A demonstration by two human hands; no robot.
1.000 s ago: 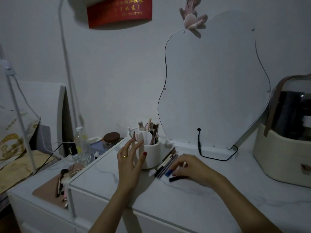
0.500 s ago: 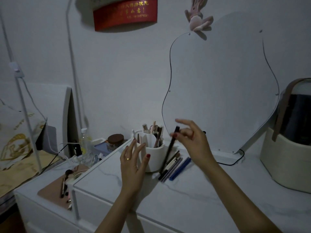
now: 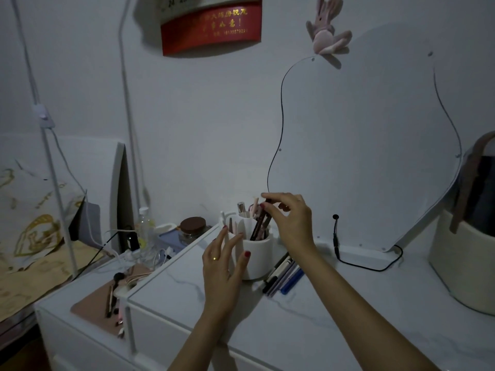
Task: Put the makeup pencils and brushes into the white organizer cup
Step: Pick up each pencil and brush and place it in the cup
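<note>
Head view: right hand is pinching a dark pencil, tip inside the white organizer cup. Left hand is resting spread against the cup. Remaining pencils are lying just beside it.

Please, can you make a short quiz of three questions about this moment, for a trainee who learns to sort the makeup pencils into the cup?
1. True or false: the right hand holds a dark pencil with its lower end inside the white organizer cup.
2. What is the left hand doing? A) lifting a pencil B) resting open against the cup's side C) touching the mirror
3. Fill in: the pencils still on the tabletop lie to the ____ of the cup as seen in the picture.

Key: 1 true; 2 B; 3 right.
</note>
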